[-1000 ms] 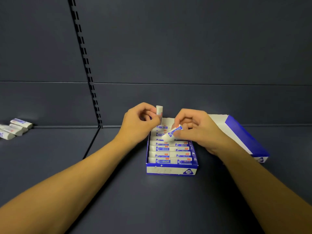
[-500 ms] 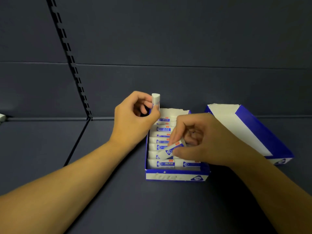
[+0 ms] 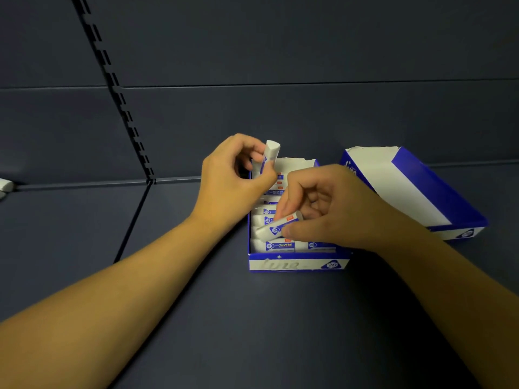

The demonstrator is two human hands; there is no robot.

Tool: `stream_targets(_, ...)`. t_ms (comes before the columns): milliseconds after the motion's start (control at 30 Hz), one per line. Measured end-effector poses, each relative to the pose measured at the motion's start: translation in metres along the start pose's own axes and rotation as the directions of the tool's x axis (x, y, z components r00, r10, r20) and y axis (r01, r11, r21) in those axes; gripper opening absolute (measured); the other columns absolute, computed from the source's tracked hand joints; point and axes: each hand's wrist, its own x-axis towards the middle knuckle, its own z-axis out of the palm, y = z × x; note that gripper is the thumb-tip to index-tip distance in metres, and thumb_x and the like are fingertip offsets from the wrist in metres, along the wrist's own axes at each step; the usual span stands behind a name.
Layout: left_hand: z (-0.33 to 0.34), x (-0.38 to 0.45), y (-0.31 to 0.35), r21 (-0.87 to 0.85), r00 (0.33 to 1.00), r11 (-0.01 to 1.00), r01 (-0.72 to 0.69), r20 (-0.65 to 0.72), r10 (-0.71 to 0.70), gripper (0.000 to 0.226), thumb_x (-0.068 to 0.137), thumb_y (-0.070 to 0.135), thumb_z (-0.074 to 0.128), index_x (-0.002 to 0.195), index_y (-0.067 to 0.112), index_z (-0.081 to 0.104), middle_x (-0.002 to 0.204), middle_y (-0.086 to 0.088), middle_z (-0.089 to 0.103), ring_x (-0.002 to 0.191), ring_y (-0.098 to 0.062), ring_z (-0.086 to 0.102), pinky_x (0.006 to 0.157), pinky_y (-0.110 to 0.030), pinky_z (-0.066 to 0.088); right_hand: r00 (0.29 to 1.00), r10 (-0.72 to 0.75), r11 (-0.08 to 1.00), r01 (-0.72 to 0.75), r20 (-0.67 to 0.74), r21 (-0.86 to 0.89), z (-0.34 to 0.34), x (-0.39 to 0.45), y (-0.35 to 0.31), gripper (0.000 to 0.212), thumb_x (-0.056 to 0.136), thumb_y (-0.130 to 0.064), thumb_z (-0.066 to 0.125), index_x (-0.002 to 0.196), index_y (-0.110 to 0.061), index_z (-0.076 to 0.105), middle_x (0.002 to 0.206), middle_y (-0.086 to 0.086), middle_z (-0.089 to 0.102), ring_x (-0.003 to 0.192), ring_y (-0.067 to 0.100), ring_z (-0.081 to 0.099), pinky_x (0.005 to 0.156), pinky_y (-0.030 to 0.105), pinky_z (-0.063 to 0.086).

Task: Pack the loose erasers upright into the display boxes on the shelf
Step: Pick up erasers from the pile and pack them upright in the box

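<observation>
Two small white sleeved erasers — light, stiff, grippy — sit pinched at mid-frame: your left hand (image 3: pixel 234 175) holds one upright (image 3: pixel 270 157), your right hand (image 3: pixel 334 209) one slanted (image 3: pixel 278 224) over the blue-and-white display box (image 3: pixel 295 263); grip the long sides.

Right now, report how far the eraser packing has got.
Done: the near display box holds rows of erasers. In hand: the left hand holds one eraser upright over the box's far end; the right hand pinches a tilted eraser above the rows. Left: both of those, loose erasers at the far left, and the second box, whose contents are hidden.
</observation>
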Motion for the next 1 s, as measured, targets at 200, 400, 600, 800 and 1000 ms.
stream_targets(200, -0.003, -0.009, 0.008, 0.000, 0.999, 1.000, 0.027, 0.029, -0.027, 0.018, 0.079, 0.008, 0.074, 0.092, 0.019, 0.067, 0.087, 0.002, 0.065, 0.074, -0.013, 0.058, 0.067, -0.020, 0.045, 0.999, 0.037, 0.994, -0.034, -0.032, 0.104, -0.001, -0.003, -0.005, 0.033, 0.073, -0.003, 0.085, 0.071, -0.026, 0.062, 0.084, 0.004, 0.075, 0.080, 0.041, 0.069, 0.070, 0.053, 0.058)
stream_targets(400, -0.005, -0.024, 0.021, 0.026, 0.998, 0.999, 0.035, 0.042, -0.036, 0.019, 0.078, 0.011, 0.075, 0.089, 0.023, 0.066, 0.084, 0.006, 0.064, 0.073, -0.011, 0.057, 0.064, -0.021, 0.045, 0.996, 0.087, 0.986, -0.089, 0.020, 0.138, -0.007, -0.015, -0.017, 0.026, 0.073, -0.003, 0.083, 0.074, -0.019, 0.063, 0.089, 0.009, 0.076, 0.086, 0.031, 0.073, 0.076, 0.047, 0.061)
stream_targets(600, -0.006, -0.017, 0.030, 0.002, 0.996, 0.997, 0.074, -0.058, -0.073, 0.014, 0.080, 0.013, 0.075, 0.089, 0.021, 0.066, 0.084, 0.004, 0.066, 0.073, -0.016, 0.060, 0.068, -0.033, 0.053, 0.992, 0.120, 0.986, -0.122, 0.026, 0.116, -0.018, -0.021, -0.028, 0.023, 0.074, -0.005, 0.084, 0.078, -0.015, 0.064, 0.094, 0.007, 0.077, 0.088, 0.027, 0.074, 0.081, 0.050, 0.061)
stream_targets(800, -0.008, -0.022, 0.027, -0.007, 0.988, 0.995, 0.101, -0.118, -0.101, 0.015, 0.080, 0.011, 0.075, 0.088, 0.020, 0.066, 0.084, 0.002, 0.067, 0.074, -0.018, 0.061, 0.070, -0.035, 0.053, 0.993, 0.118, 0.992, -0.119, 0.029, 0.043, -0.005, -0.026, -0.029, 0.023, 0.076, -0.011, 0.085, 0.090, -0.015, 0.067, 0.087, -0.006, 0.075, 0.084, 0.023, 0.074, 0.075, 0.041, 0.061)
stream_targets(1000, -0.012, -0.024, 0.021, 0.007, 0.982, 0.991, 0.133, -0.136, -0.131, 0.013, 0.081, 0.012, 0.075, 0.087, 0.020, 0.066, 0.081, 0.006, 0.067, 0.071, -0.013, 0.059, 0.067, -0.028, 0.052, 0.995, 0.095, 0.995, -0.095, 0.029, -0.016, -0.003, -0.026, -0.024, 0.024, 0.076, -0.013, 0.085, 0.085, -0.027, 0.067, 0.077, -0.010, 0.073, 0.081, 0.027, 0.073, 0.071, 0.045, 0.061)
